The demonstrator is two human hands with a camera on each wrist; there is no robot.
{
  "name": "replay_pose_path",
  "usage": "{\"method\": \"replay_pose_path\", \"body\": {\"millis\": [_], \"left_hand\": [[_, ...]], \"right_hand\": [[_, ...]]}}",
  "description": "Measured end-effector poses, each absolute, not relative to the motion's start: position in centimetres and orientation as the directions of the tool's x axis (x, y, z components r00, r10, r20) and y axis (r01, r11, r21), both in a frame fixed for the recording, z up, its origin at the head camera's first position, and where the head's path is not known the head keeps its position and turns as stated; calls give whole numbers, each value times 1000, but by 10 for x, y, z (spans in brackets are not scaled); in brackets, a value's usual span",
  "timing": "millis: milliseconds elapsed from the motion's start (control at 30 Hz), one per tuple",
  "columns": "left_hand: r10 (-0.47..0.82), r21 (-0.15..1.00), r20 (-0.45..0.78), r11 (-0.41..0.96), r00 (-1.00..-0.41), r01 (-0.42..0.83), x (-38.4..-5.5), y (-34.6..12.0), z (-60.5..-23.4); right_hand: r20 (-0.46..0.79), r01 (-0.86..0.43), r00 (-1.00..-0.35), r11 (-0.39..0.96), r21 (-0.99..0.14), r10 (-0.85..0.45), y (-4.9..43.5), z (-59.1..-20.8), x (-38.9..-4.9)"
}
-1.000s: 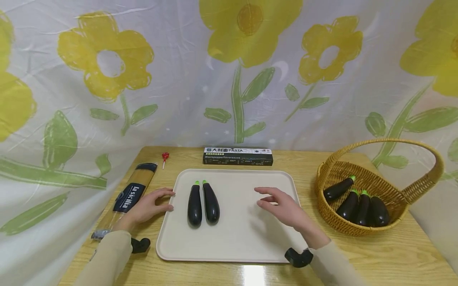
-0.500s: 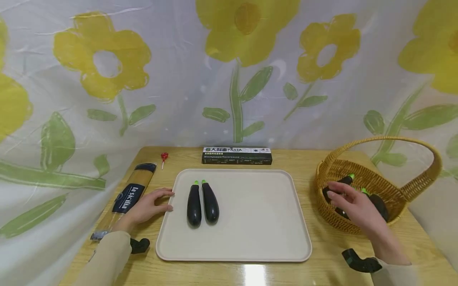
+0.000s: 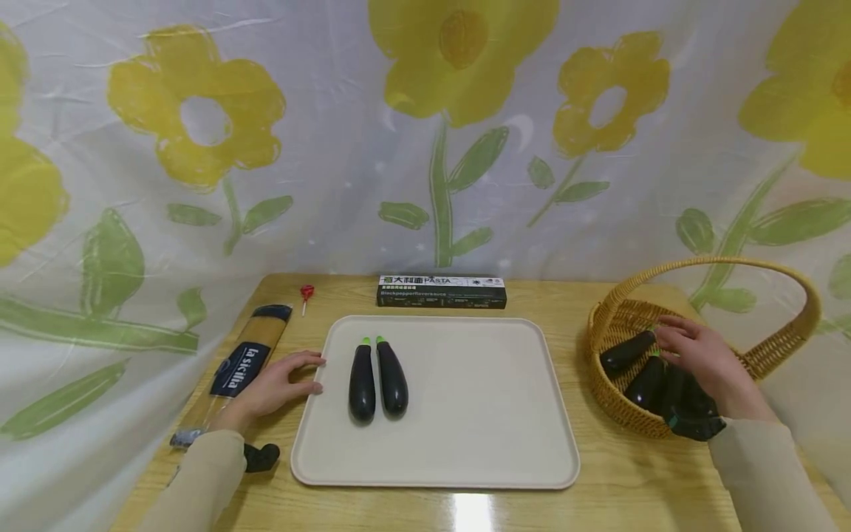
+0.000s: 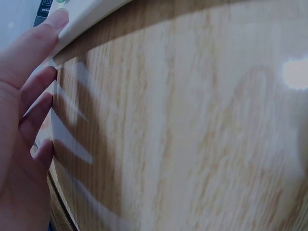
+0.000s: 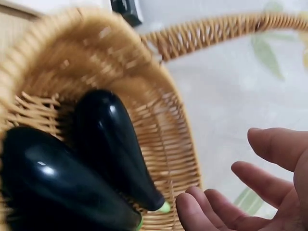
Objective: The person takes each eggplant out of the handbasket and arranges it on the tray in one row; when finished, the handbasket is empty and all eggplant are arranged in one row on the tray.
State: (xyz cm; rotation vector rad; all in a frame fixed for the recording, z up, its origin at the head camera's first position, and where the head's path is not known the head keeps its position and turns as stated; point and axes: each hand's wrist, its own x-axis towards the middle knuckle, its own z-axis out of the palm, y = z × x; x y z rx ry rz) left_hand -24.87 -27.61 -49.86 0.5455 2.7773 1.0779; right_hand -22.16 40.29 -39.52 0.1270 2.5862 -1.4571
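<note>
Two dark eggplants, a left one and a right one, lie side by side on the white tray, green tips away from me. Several more eggplants lie in the wicker basket at the right. My right hand hovers over the basket with fingers spread; the right wrist view shows nothing held, with an eggplant beyond the fingertips. My left hand rests by the tray's left edge, fingertips touching or close to it, with relaxed fingers and nothing in them.
A pasta packet lies left of the tray, partly behind my left forearm. A red lollipop is at the back left. A black pasta box stands behind the tray. The basket's handle arches above its far side.
My right hand has moved from above the tray rightward to the basket, then farther over it. My left hand and the eggplants on the tray stay where they were.
</note>
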Motion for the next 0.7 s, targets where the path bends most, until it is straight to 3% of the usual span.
{"method": "replay_pose_path", "body": {"millis": [300,700], "left_hand": [[369,663,33,688,-929,296,-249,-276,-498],[370,670,27,683,-929,292,-250,-277,-501]], "right_hand": [[-270,259,-962,479,-839,46,419,-397,-246],[-387,327,-921,474,-818,-33,422,-411,-255]]}}
